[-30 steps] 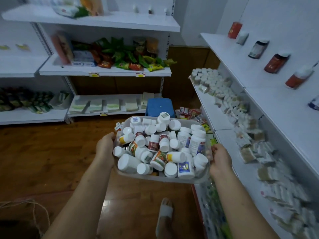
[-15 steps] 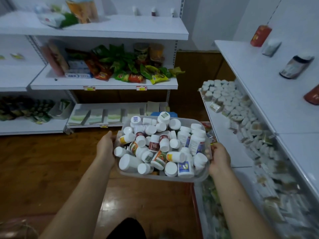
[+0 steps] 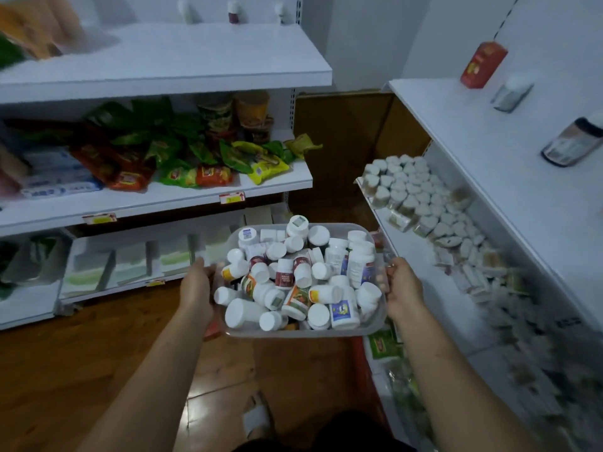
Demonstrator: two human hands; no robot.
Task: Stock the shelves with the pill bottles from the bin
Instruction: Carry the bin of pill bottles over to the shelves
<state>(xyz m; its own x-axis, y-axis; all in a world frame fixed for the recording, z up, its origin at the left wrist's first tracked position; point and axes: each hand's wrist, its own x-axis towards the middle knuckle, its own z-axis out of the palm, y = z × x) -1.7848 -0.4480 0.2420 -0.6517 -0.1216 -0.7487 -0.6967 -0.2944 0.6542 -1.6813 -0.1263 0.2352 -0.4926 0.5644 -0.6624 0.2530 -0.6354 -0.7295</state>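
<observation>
My left hand (image 3: 195, 288), right hand (image 3: 403, 292) grip bin (image 3: 293, 334) ends; any tilt could spill heaped pill bottles (image 3: 284, 276) (loose, above rim).

Pill bottles (image 3: 303, 275) lie in the bin (image 3: 375, 324), shelves (image 3: 509, 177) to its right.

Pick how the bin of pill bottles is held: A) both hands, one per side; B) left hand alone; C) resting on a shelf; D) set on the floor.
A: the left hand and right hand each grip one side of the bin, carried above the floor.
</observation>
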